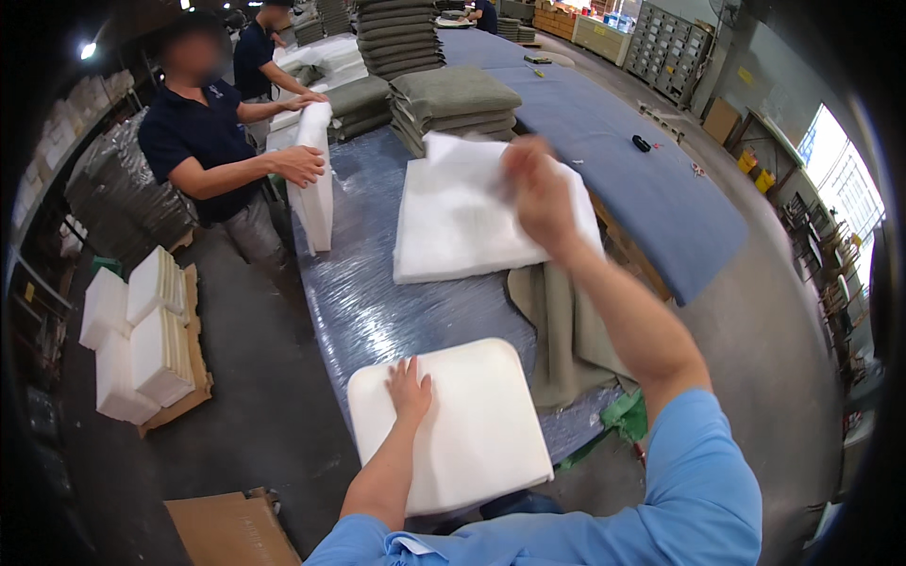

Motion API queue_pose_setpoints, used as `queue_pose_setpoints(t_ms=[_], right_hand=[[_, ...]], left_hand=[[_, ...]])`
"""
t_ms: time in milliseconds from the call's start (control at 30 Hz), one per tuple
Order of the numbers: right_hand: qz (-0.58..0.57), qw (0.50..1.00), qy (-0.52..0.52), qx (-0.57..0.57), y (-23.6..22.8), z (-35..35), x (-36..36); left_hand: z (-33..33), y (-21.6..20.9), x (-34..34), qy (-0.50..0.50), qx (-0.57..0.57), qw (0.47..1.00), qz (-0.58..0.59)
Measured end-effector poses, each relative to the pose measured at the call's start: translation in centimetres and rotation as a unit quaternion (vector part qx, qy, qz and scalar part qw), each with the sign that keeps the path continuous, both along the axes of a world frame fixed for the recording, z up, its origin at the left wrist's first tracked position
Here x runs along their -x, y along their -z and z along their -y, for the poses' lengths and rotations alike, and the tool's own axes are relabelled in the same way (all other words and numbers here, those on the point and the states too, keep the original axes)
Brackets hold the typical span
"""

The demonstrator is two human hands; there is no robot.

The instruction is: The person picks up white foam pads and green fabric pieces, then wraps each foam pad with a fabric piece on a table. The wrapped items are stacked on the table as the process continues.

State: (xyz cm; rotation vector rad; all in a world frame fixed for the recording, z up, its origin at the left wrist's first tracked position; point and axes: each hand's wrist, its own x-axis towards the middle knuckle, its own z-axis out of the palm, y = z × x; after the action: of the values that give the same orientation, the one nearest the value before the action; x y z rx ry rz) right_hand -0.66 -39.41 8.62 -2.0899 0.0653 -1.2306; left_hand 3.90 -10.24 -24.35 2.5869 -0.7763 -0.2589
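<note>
My left hand (pixel 409 389) lies flat with fingers spread on a white foam cushion pad (pixel 481 424) at the table's near edge. The pad has rounded far corners. Farther off and to the right, my right hand (pixel 543 193) is raised, smeared by motion. Its fingers close on a thin white batting sheet (pixel 462 158), whose loose corner sticks out to the left. Under it lies a stack of white batting (pixel 453 236). A grey-green fabric cover (pixel 562 340) lies crumpled between the stack and the pad, partly behind my right arm.
The table (pixel 363 311) is wrapped in shiny plastic film. Grey-green cushions (pixel 453 99) are piled beyond the batting. A co-worker (pixel 212 141) on the left handles a white pad (pixel 311 203). A blue-covered table (pixel 642 170) runs along the right. White foam blocks (pixel 142 349) stand on the floor at left.
</note>
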Motion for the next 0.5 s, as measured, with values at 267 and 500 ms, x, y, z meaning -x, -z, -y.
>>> queue_pose_setpoints(t_ms=[267, 500], right_hand=[[-0.213, 0.966, -0.146, -0.005, 15.5, -29.2, 15.2], [-0.391, 0.9, -0.174, -0.079, 22.6, -37.8, 20.2]], left_hand=[[-13.8, -6.1, 4.4, 0.036, 0.53, 0.375, -0.76], [-21.3, -7.0, 4.7, -0.121, 0.492, 0.484, -0.714]])
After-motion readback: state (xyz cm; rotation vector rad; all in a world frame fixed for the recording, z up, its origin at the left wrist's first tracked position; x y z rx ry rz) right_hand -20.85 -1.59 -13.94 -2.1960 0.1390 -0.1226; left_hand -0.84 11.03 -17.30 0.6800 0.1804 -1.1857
